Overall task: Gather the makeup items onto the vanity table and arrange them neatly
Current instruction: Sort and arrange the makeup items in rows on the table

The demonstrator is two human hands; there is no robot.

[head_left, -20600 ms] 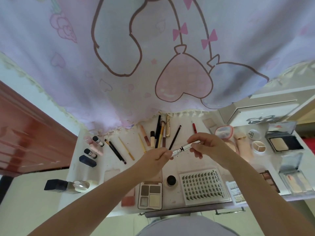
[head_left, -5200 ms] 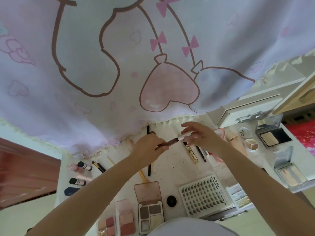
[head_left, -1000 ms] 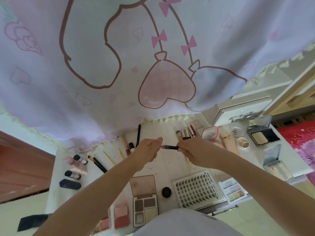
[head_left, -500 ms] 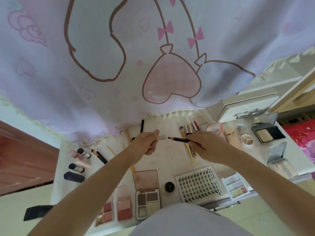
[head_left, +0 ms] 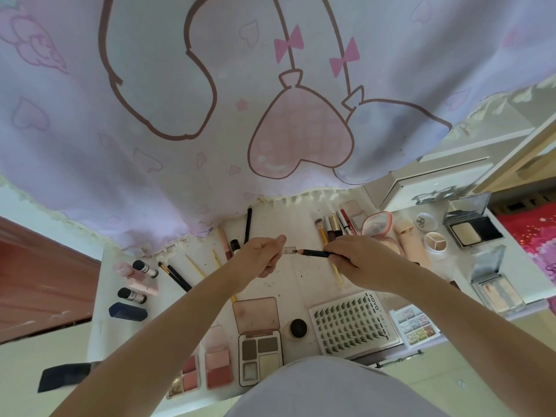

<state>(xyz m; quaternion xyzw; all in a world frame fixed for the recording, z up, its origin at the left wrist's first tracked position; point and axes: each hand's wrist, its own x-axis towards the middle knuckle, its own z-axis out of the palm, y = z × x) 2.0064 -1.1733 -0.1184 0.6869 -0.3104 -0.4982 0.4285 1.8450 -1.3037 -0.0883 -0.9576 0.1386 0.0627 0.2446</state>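
Pencil (head_left: 313, 253) gripped by right hand (head_left: 356, 260), clear cap (head_left: 289, 251) pinched by left hand (head_left: 264, 254), above crowded vanity table (head_left: 288, 284).

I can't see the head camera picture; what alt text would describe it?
Two bare hands above a vanity table: the right hand holds a black pencil, the left hand pinches its clear cap at the tip. Palettes, brushes, tubes and a lash tray lie around; a pink curtain hangs behind.
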